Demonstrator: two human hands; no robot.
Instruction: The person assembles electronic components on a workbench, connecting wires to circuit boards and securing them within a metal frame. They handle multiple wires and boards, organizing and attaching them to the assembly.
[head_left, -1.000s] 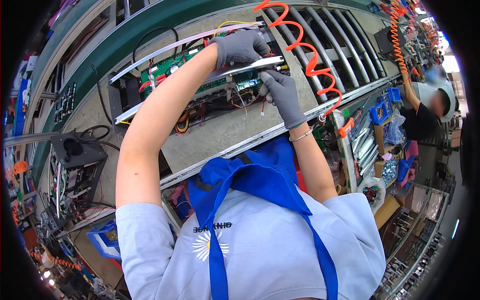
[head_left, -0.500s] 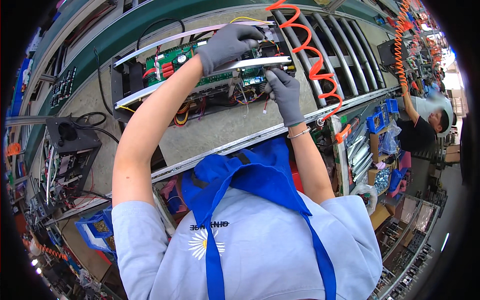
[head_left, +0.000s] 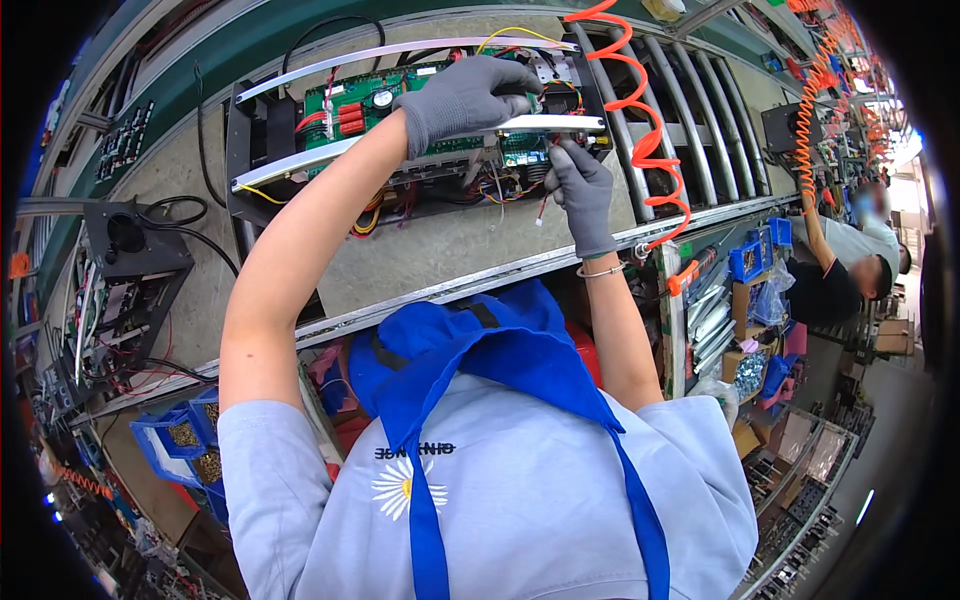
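An open black chassis (head_left: 238,150) lies lengthwise on the bench, with a green circuit board (head_left: 432,82) and coloured wires inside. Two silver metal bars span it, a far bar (head_left: 400,58) and a near bar (head_left: 330,155). My left hand (head_left: 465,102), in a grey glove, reaches over the near bar; its bent fingers close in near wiring at the chassis's right end, and what they grip is hidden. My right hand (head_left: 584,195), also gloved, pinches at the near right edge, just below the bar. Beside it dangles a thin lead with a white plug (head_left: 540,221).
An orange coiled hose (head_left: 655,150) hangs right of the chassis, over metal rollers (head_left: 690,110). Another black unit (head_left: 135,250) stands at left. Blue bins (head_left: 165,435) sit lower left. An orange-handled tool (head_left: 685,278) lies at right, and a co-worker (head_left: 845,285) is farther right.
My left hand's fingers have bent lower toward the chassis's right end. The right fingertips have risen slightly to the near bar's edge. The whole view has shifted a little.
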